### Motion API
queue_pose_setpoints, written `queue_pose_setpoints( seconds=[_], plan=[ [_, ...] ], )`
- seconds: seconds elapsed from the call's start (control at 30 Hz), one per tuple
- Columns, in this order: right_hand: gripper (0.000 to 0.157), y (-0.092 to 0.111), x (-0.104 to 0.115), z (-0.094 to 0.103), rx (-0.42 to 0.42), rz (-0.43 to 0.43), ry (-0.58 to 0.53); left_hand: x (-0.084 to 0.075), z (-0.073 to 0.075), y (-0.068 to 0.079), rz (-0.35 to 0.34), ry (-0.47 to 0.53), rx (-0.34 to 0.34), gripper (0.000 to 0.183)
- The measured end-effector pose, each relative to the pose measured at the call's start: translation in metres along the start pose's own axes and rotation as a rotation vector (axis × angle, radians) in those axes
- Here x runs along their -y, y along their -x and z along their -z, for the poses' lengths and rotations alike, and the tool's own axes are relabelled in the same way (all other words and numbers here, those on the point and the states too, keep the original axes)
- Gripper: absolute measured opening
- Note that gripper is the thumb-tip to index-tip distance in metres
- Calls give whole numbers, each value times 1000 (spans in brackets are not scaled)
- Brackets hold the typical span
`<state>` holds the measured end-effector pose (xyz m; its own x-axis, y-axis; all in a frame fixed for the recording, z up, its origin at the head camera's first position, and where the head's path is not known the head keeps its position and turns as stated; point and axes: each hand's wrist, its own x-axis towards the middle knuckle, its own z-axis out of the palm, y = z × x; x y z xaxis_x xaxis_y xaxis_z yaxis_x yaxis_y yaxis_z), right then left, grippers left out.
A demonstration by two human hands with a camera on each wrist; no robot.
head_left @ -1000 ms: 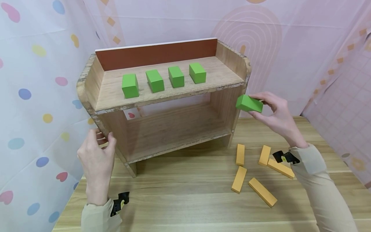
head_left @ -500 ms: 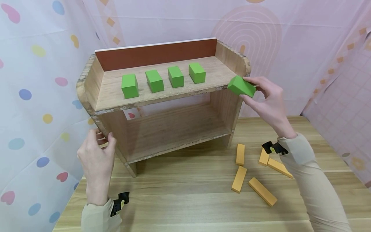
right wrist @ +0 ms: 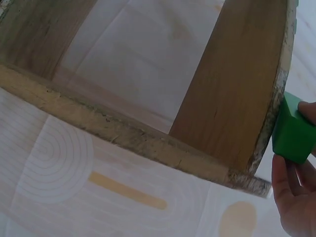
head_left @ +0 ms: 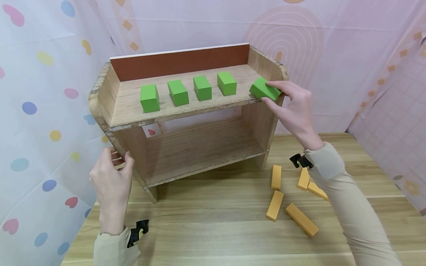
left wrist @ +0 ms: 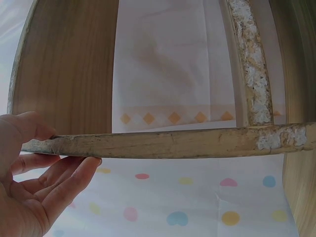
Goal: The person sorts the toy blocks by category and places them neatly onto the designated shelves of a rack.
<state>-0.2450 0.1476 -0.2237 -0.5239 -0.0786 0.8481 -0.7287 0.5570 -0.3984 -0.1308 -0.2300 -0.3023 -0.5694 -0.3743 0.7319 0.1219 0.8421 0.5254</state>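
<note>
My right hand (head_left: 294,109) pinches a green block (head_left: 264,88) between thumb and fingers, tilted, at the front right of the wooden shelf's top board (head_left: 199,105). In the right wrist view the green block (right wrist: 294,131) overlaps the board's edge. Several more green blocks stand in a row along that top, the rightmost block (head_left: 227,84) being closest to the held one. On the other side, my left hand (head_left: 111,184) grips the shelf's left side panel (head_left: 116,142). The left wrist view has thumb and fingers on opposite faces of the panel's edge (left wrist: 163,144).
Several orange blocks lie scattered on the wooden table (head_left: 213,229) at the right, one long orange block (head_left: 301,220) nearest the front. A red-brown back board (head_left: 183,63) and raised side ends bound the shelf top. Patterned cloth (head_left: 50,111) hangs behind and at both sides.
My right hand has carried the green block up and to the left, from beside the shelf to the top board's front right. My left hand stays at the side panel.
</note>
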Motion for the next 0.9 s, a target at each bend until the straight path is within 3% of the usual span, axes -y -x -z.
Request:
queue_pose_setpoints(
  seconds=[0.3, 0.9],
  plan=[
    [28, -10, 3, -14, -55, -13, 66, 0, -1, 0, 3, 1, 6, 22],
    [28, -12, 4, -19, -14, 0, 103, 0, 0, 0, -10, 4, -2, 22]
  ],
)
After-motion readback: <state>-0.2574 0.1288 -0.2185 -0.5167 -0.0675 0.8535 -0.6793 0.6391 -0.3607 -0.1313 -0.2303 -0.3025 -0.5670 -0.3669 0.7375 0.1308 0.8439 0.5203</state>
